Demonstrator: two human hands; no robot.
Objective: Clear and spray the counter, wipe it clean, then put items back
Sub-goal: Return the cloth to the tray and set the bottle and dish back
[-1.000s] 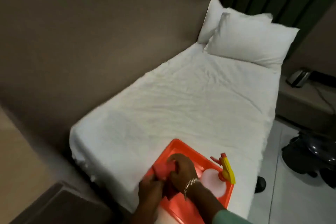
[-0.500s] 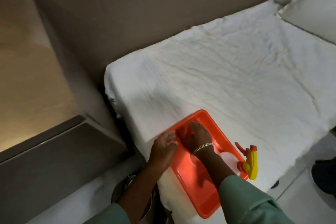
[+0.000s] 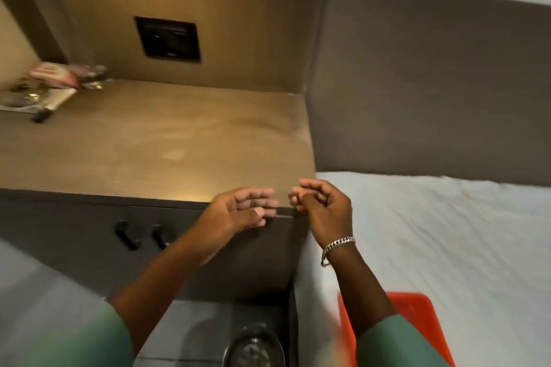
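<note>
Above the near right corner of the matte brown counter top [image 3: 167,140], both bare hands hover close together, neither one touching the surface or holding anything. On the left hand [image 3: 243,211] the palm is turned up and the fingers are loosely spread; the right hand [image 3: 320,202], with a silver chain bracelet [image 3: 338,246] at the wrist, has its fingers curled slackly inward around nothing. Most of the counter lies bare, with a faint pale smear near its middle, while a blurred cluster of small items [image 3: 44,86] sits well apart at the far left corner beside a tall clear bottle [image 3: 56,9]; what those items are cannot be made out. To the right, the white-sheeted bed [image 3: 447,232] runs just beside the counter's end, and the orange plastic tray [image 3: 417,307] rests on it near the lower edge of the view, partly hidden behind the right forearm. Cloth and spray bottle are not in view. Judging from the empty hands and the mostly cleared surface, the wiping looks finished and the putting-back step seems about to begin. That next move probably calls for reaching to the tray or the stray items, then placing them squarely on the counter, away from its edge.
</note>
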